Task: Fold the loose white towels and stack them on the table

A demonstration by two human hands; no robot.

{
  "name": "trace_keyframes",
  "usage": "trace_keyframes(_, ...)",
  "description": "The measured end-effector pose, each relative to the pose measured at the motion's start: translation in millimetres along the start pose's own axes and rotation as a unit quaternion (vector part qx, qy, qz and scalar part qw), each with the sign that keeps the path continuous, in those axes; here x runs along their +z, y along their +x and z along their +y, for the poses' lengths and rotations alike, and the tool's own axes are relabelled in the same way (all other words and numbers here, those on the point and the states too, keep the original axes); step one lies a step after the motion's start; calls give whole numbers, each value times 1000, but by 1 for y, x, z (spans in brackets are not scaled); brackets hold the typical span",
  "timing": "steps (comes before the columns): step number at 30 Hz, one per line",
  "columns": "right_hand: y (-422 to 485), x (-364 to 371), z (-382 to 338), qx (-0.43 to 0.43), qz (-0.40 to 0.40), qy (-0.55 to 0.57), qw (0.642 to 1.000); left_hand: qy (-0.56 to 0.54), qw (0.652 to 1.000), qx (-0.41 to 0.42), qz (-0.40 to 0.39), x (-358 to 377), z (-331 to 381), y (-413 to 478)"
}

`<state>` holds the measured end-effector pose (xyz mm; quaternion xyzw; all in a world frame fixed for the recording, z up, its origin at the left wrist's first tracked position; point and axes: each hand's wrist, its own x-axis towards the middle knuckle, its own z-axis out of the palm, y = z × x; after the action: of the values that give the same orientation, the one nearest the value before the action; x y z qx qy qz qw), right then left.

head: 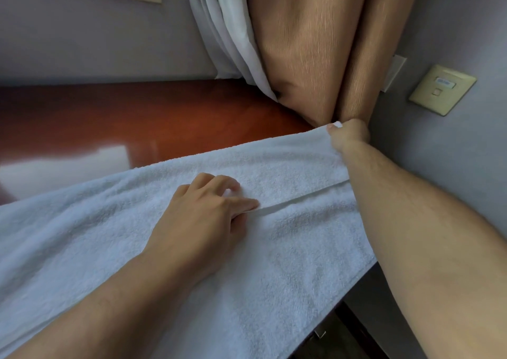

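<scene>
The white towel [288, 235] is lying across the glossy reddish-brown table [137, 117], beside tan curtains [301, 43] and a grey wall [82, 43]. The left hand [208, 210] is pinching its folded edge; the right hand [348, 135] is gripping its far corner. The wall plate [441, 89] label is blurring beyond reading.

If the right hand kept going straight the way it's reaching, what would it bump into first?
Most likely the tan curtain: the right hand, gripping a corner of the white towel, sits just in front of its lower folds, though depth is hard to judge.
</scene>
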<state>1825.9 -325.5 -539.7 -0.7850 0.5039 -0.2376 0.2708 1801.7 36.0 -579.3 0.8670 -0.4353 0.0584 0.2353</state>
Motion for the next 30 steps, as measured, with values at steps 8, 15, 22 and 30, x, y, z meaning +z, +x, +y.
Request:
trace_keyframes(8, -6, 21, 2, -47, 125, -183, 974, -1, 1000, -1, -2, 0, -1, 1)
trace_keyframes(15, -41, 12, 0, -79, 20, -275, 958, -9, 1000, 19, 0, 1, -2, 1)
trace_keyframes(22, -57, 2, 20, -62, -178, -296, 937, 14, 997, 73, 13, -4, 11, -4)
trace_keyframes(30, -76, -8, 15, -124, -18, -266, 956, 168, 986, 22, 9, -11, 24, -9)
